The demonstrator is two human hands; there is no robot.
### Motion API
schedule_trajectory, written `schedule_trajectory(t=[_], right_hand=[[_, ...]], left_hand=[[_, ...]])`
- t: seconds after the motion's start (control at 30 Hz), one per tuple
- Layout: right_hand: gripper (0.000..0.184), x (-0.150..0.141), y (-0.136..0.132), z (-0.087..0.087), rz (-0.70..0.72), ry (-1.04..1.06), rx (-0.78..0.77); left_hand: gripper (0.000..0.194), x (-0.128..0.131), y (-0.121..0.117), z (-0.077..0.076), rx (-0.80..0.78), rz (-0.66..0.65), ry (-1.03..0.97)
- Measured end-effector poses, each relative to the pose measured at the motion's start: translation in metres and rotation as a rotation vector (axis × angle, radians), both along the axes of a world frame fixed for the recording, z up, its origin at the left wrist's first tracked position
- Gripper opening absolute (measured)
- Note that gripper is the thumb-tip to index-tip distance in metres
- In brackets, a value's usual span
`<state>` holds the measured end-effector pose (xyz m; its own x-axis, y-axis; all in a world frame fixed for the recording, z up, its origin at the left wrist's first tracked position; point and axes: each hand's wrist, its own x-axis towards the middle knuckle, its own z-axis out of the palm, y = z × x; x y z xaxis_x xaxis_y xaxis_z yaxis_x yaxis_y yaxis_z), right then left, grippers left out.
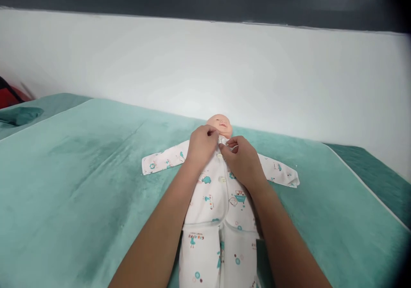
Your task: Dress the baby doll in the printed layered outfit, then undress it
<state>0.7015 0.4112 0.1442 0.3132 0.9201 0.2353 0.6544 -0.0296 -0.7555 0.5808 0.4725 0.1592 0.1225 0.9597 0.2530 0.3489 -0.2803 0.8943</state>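
A baby doll [221,125] lies on its back on a teal mat [80,185], head toward the far wall. It wears a white printed romper [221,202] with both sleeves spread out sideways. My left hand [201,146] pinches the romper's collar just left of the doll's chin. Just right of the front placket, my right hand [243,159] pinches the fabric at the neck. A small button shows between the two hands.
A white wall [224,73] rises just behind the mat. At the far left lie a folded teal cloth [19,115] and something red [9,97]. The mat's white-piped edge [362,176] runs down the right side.
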Motion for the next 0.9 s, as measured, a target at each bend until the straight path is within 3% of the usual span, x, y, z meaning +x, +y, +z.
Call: schedule_trajectory(t=[0.2,0.33,0.43,0.53,0.7,0.8,0.9], right_hand=[[0.017,-0.001,0.014,0.010,0.002,-0.105,-0.070],[0.024,0.000,0.028,0.018,0.034,-0.228,-0.145],[0.028,0.003,0.032,0.016,0.032,-0.243,-0.111],[0.026,0.009,0.030,0.009,0.018,-0.050,-0.019],[0.021,0.011,0.028,0.004,0.035,0.486,0.088],[0.016,0.006,0.029,0.006,0.056,0.575,0.162],[0.016,0.003,0.027,0.007,0.091,0.626,0.127]], left_hand=[[0.018,-0.008,-0.006,-0.007,0.035,0.018,0.027],[0.018,-0.007,-0.001,-0.009,0.067,-0.025,0.044],[0.017,-0.008,0.001,-0.011,0.062,-0.040,0.032],[0.013,-0.009,0.000,-0.011,0.058,-0.063,0.039],[0.010,-0.009,-0.001,-0.008,0.013,-0.076,-0.010],[0.012,-0.010,-0.002,-0.005,-0.051,-0.076,-0.132],[0.014,-0.010,-0.003,-0.003,-0.101,-0.099,-0.271]])
